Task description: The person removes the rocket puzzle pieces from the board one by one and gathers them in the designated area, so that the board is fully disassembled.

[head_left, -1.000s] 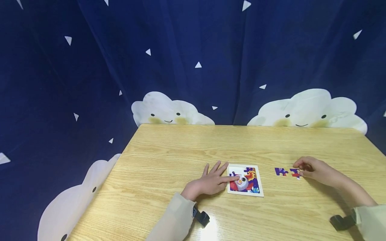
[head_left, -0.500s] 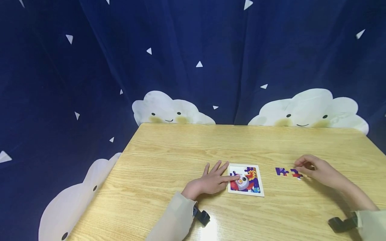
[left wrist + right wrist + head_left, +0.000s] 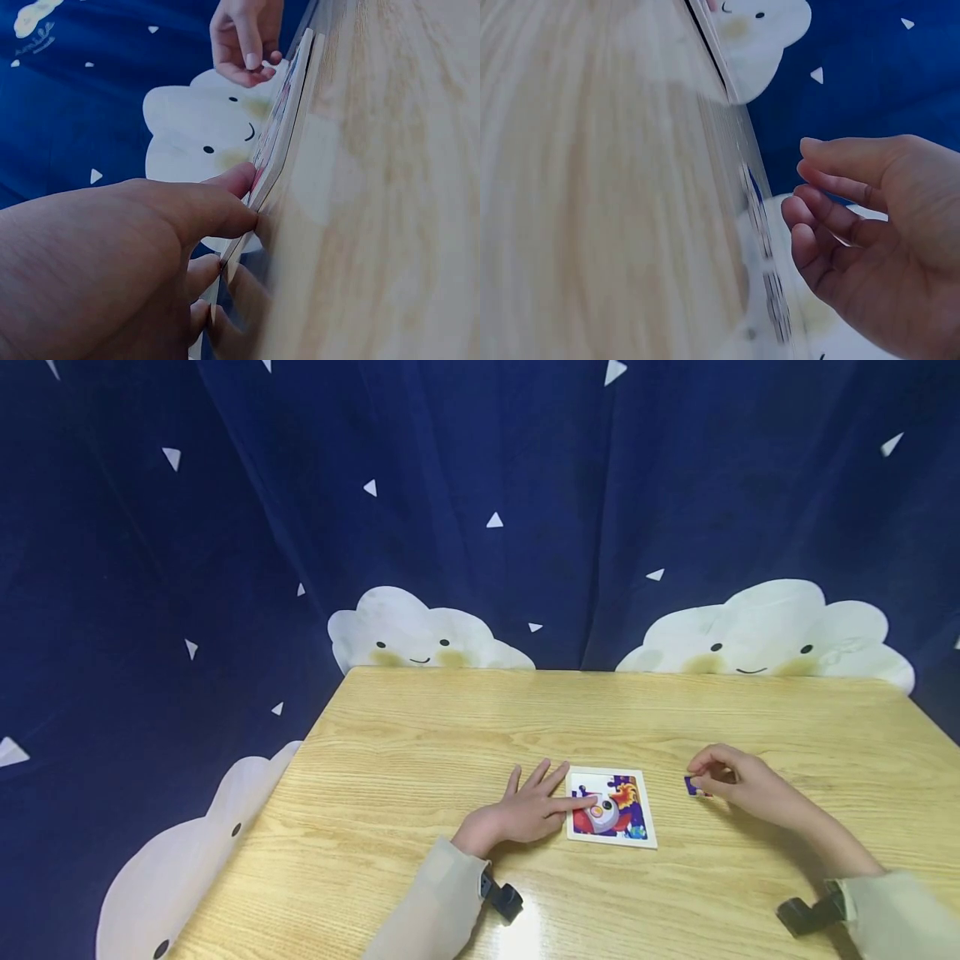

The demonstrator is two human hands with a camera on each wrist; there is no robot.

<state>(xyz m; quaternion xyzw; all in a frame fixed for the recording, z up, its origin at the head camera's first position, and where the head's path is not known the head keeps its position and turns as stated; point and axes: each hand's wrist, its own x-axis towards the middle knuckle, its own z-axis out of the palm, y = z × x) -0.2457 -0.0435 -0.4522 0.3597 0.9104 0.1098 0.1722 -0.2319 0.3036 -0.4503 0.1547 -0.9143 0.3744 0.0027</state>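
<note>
A small square jigsaw puzzle point(image 3: 633, 817) in a white frame lies on the table, showing a cartoon bird-like picture with a blank white patch at its upper left. My left hand point(image 3: 521, 814) is beside it with fingers spread, one straight finger resting on the picture. My right hand point(image 3: 746, 789), fingers loosely bent, hovers over two loose pieces to the right. One purple puzzle piece point(image 3: 693, 787) peeks out past its fingertips; the other is hidden from the head view. In the right wrist view both pieces, a nearer puzzle piece point(image 3: 775, 304) and a farther one point(image 3: 757, 214), lie flat beneath the fingers.
The wooden table point(image 3: 450, 718) reaches back to a dark blue curtain point(image 3: 480, 443) printed with white triangles and smiling clouds. Each wrist wears a black camera on a strap, the left camera point(image 3: 506, 902) close over the tabletop.
My right hand has shifted left, from the right-hand piece to over the left-hand piece, covering most of it. My left hand and the framed puzzle stay in place.
</note>
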